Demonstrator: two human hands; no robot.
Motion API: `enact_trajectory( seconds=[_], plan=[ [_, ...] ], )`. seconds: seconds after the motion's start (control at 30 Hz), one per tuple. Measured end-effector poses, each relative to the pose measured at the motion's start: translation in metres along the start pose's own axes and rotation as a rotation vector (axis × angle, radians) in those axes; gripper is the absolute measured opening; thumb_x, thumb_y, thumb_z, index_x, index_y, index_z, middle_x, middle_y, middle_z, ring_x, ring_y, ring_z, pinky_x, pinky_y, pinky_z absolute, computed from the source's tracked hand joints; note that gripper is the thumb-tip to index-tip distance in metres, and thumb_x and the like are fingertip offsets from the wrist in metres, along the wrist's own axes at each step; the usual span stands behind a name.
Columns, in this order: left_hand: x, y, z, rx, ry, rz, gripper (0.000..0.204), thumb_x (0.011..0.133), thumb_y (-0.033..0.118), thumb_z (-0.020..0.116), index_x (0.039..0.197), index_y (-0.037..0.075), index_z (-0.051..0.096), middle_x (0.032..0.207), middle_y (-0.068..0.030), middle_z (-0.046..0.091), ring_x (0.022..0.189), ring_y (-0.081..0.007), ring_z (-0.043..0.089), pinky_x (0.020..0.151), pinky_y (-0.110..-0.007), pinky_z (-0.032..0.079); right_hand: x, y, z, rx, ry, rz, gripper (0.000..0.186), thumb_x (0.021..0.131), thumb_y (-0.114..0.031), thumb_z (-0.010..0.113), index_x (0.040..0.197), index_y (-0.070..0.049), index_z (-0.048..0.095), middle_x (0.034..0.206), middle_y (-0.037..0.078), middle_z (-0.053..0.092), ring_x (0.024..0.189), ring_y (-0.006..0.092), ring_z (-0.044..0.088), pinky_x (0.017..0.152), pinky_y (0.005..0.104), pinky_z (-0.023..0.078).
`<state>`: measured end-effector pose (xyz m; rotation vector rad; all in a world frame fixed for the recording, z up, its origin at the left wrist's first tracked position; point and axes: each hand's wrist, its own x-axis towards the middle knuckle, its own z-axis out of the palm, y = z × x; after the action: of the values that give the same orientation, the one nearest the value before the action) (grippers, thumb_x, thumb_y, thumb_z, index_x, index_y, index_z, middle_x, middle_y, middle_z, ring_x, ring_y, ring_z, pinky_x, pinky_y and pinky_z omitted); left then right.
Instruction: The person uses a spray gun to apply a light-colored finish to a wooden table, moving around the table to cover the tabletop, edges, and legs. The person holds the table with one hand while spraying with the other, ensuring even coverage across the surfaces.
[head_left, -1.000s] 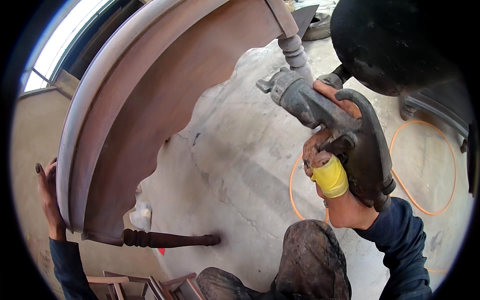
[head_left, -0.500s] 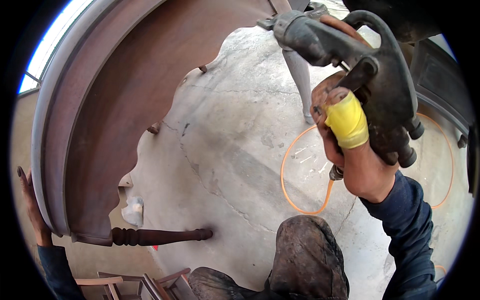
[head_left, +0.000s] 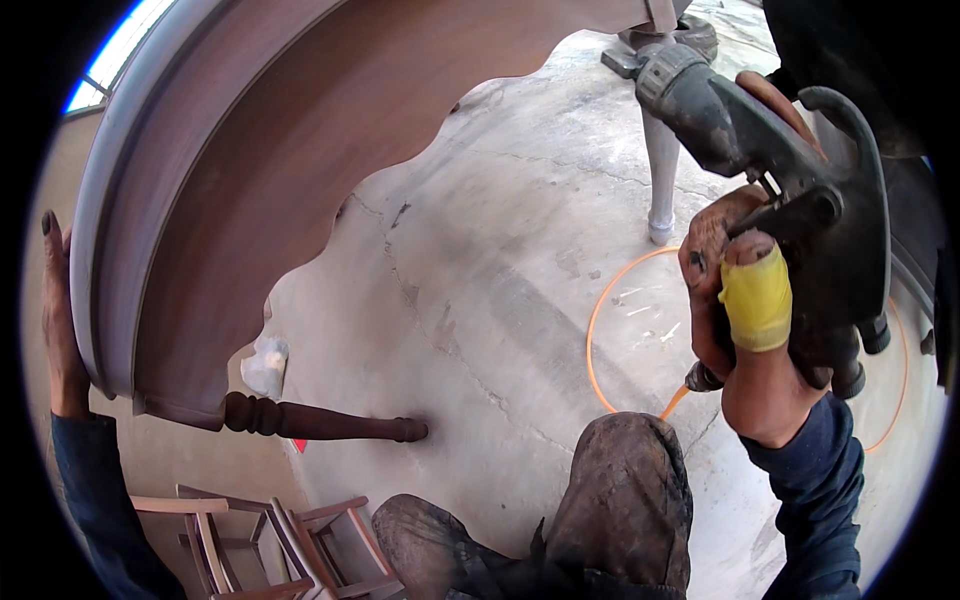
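Observation:
My right hand (head_left: 745, 290), its thumb wrapped in yellow tape, is closed round a dark, stained spray gun (head_left: 745, 135). The gun's nozzle points left, close to the far end of a brown wooden table (head_left: 260, 200) lying on its side. The table has a rounded top and a scalloped apron. A turned leg (head_left: 330, 421) sticks out from its near end. My left hand (head_left: 62, 330) lies along the outer edge of the tabletop, with a finger stretched straight up. Its other fingers are partly hidden behind the edge.
An orange hose (head_left: 592, 340) loops over the cracked concrete floor (head_left: 480, 300) below the gun. A grey leg (head_left: 661, 180) stands beyond. Wooden stool-like frames (head_left: 290, 545) are at lower left, near a whitish bag (head_left: 265, 366). My knees (head_left: 630, 500) are at the bottom.
The spray gun and my right hand have moved right, away from the table's apron. My left hand sits higher in the picture, still against the tabletop edge. The whole view has shifted somewhat.

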<state>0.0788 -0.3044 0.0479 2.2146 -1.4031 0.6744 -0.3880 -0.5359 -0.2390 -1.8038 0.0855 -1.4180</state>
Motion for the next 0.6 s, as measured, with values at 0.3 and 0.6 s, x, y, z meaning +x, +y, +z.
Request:
enact_trajectory(
  seconds=[0.3, 0.6],
  plan=[
    [0.003, 0.015, 0.021, 0.156, 0.033, 0.009, 0.073, 0.094, 0.072, 0.03, 0.158, 0.037, 0.022, 0.156, -0.0126, 0.04, 0.136, -0.0333, 0.049, 0.111, -0.05, 0.045, 0.01, -0.075, 0.078, 0.384, 0.367, 0.706, 0.062, 0.085, -0.01, 0.075, 0.139, 0.002, 0.047, 0.086, 0.007, 0.065, 0.072, 0.0142, 0.063, 0.066, 0.0266, 0.053],
    [-0.008, 0.076, 0.024, -0.08, -0.128, 0.05, 0.079, 0.096, 0.074, 0.034, 0.148, 0.017, 0.05, 0.141, -0.0133, 0.057, 0.128, -0.0259, 0.057, 0.105, -0.037, 0.047, 0.01, -0.066, 0.102, 0.116, -0.163, 0.516, 0.081, 0.091, -0.033, 0.073, 0.151, 0.003, 0.031, 0.08, 0.004, 0.061, 0.071, 0.0104, 0.058, 0.064, 0.0251, 0.047]
  ],
)
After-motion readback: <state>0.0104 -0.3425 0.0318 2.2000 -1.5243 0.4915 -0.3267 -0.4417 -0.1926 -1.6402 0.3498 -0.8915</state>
